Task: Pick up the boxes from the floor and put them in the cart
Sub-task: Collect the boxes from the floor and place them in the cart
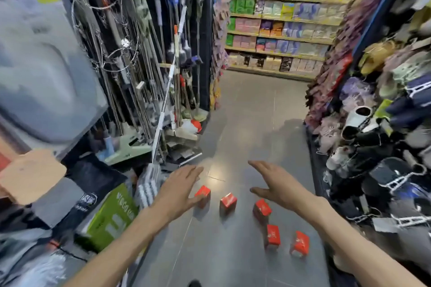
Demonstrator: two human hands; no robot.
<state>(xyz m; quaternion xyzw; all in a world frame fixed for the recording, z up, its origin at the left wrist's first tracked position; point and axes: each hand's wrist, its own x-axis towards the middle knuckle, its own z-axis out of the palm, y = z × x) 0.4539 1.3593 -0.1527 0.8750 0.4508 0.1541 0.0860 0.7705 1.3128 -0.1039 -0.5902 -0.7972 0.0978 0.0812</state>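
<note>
Nothing in the task looks done yet: five red boxes sit on the grey floor (pixel 245 112) of a shop aisle, and no cart can be seen anywhere in the head view, so where they must end up cannot be told from here.

At the far left, racks of mops and brooms (pixel 144 58) line the aisle, with a green carton (pixel 112 214) low down beside them. Next comes the left hand (pixel 180 187), stretched forward over the floor with fingers straight and spread; its thumb lies just beside, perhaps touching, the leftmost box (pixel 203 194), but it has hold of nothing. To the right of that stand the second box (pixel 228 202) and the third box (pixel 262 209), each apart from its neighbour. The right hand (pixel 276 183) hovers above and beyond the third box, also flat and open, gripping nothing. Nearer the person, the fourth box (pixel 272 236) and the fifth box (pixel 300 243) stand close together below the right forearm. At the far right, hanging goods (pixel 377 135) fill the shelving.

By the look of it, the person is only reaching in for the first pick, so all five boxes remain to be lifted and carried to the cart.
</note>
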